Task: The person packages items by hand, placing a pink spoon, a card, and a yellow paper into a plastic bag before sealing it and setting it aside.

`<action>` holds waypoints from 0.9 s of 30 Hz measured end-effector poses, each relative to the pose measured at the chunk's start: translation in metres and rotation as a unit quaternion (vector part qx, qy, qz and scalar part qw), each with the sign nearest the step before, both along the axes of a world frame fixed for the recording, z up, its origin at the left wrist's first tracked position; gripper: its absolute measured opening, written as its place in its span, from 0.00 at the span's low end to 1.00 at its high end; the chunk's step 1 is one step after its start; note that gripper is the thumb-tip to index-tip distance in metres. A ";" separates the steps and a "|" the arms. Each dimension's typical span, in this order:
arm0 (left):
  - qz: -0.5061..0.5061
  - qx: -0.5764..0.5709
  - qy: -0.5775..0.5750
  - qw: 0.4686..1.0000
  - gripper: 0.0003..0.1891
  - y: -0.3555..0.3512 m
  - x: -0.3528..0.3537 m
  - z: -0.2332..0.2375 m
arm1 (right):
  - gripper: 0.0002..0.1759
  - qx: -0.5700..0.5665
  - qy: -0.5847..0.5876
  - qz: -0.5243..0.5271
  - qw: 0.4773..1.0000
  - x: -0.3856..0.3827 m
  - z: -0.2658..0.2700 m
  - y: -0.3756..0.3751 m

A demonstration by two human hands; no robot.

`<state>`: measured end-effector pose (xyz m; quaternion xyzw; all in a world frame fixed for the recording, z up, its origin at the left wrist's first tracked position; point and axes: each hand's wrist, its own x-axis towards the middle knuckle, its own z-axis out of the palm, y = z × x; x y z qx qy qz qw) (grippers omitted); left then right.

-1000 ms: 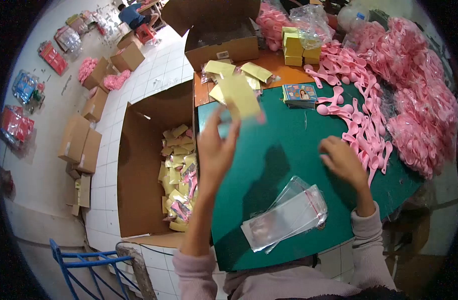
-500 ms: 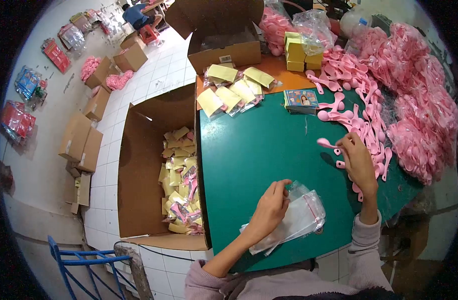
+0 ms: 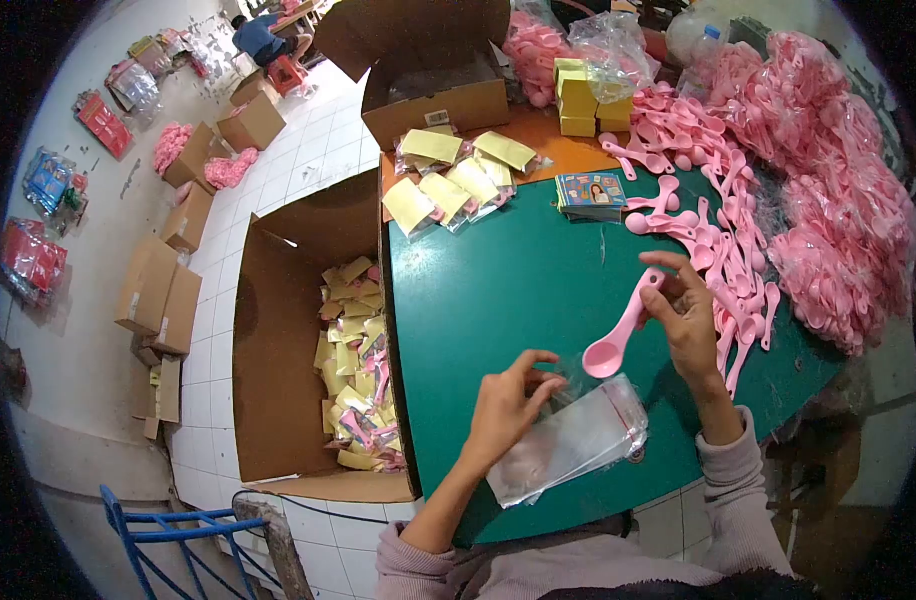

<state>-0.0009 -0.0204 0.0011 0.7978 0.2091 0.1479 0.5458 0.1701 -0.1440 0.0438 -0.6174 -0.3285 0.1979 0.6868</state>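
A pink measuring spoon (image 3: 620, 332) hangs bowl-down from my right hand (image 3: 691, 325), pinched near the end of its handle. Its bowl is just above a stack of clear plastic bags (image 3: 578, 446) on the green table. My left hand (image 3: 510, 408) is at the upper left of this stack, thumb and fingers curled together at the edge of a thin clear plastic bag. The film there is hard to make out. Right of my right hand lies a spread of loose pink spoons (image 3: 743, 255).
Left of the table (image 3: 478, 310) stands a deep carton (image 3: 278, 400) holding yellow-carded packs. More packs (image 3: 443, 195) lie at the far edge, near printed cards (image 3: 590, 192) and yellow boxes (image 3: 576, 100). Bagged pink spoons (image 3: 828, 200) pile up at right. A person (image 3: 261, 40) sits far off.
My right hand has brought the spoon left and nearer, turning it bowl-down over the bags. My left hand has shifted slightly left, and the whole view has tilted a little.
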 end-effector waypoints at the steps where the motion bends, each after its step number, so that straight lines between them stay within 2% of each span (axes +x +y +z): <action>1: 0.000 -0.001 0.000 1.000 0.09 0.003 -0.001 0.001 | 0.10 -0.004 0.017 0.010 1.000 -0.001 -0.002 0.001; 2: -0.006 -0.034 0.012 0.999 0.09 0.006 -0.002 0.002 | 0.10 -0.005 0.017 0.010 1.000 -0.001 -0.006 0.002; 3: -0.012 -0.068 0.024 0.997 0.08 0.009 -0.003 0.003 | 0.09 -0.052 0.001 0.022 0.998 -0.002 -0.012 0.003; 4: -0.031 -0.057 0.075 0.995 0.08 0.012 -0.003 0.009 | 0.08 -0.099 -0.015 0.033 0.994 -0.002 -0.016 0.004; 5: -0.031 -0.057 0.075 0.995 0.08 0.013 -0.004 0.004 | 0.08 -0.099 -0.015 0.032 0.994 -0.003 -0.018 0.004; 7: -0.018 -0.059 -0.043 0.997 0.07 0.017 -0.006 -0.009 | 0.07 -0.196 -0.184 0.004 0.963 -0.003 -0.020 0.005; 11: -0.002 -0.092 -0.064 0.994 0.06 0.025 -0.007 -0.006 | 0.08 -0.194 -0.170 -0.003 0.966 -0.002 -0.018 0.004; 13: -0.022 -0.324 -0.043 0.945 0.06 0.024 -0.008 0.002 | 0.10 -0.155 -0.141 -0.027 0.977 -0.005 -0.014 0.006; 15: -0.026 -0.320 -0.028 0.947 0.07 0.023 -0.007 0.004 | 0.12 -0.117 -0.112 -0.048 0.986 -0.008 -0.014 0.009; 17: -0.028 -0.317 -0.013 0.948 0.09 0.022 -0.006 0.004 | 0.15 -0.016 -0.087 -0.078 0.993 -0.011 -0.020 0.010; 20: -0.033 -0.315 -0.006 0.948 0.12 0.021 -0.004 0.003 | 0.14 0.027 -0.079 -0.066 0.994 -0.020 -0.022 0.012; 26: -0.028 -0.308 -0.017 0.951 0.15 0.015 0.000 -0.002 | 0.14 -0.031 -0.085 -0.001 0.996 -0.030 -0.022 0.010; 27: -0.036 -0.262 -0.039 0.964 0.14 0.013 0.001 -0.006 | 0.14 -0.030 -0.085 -0.002 0.996 -0.032 -0.021 0.010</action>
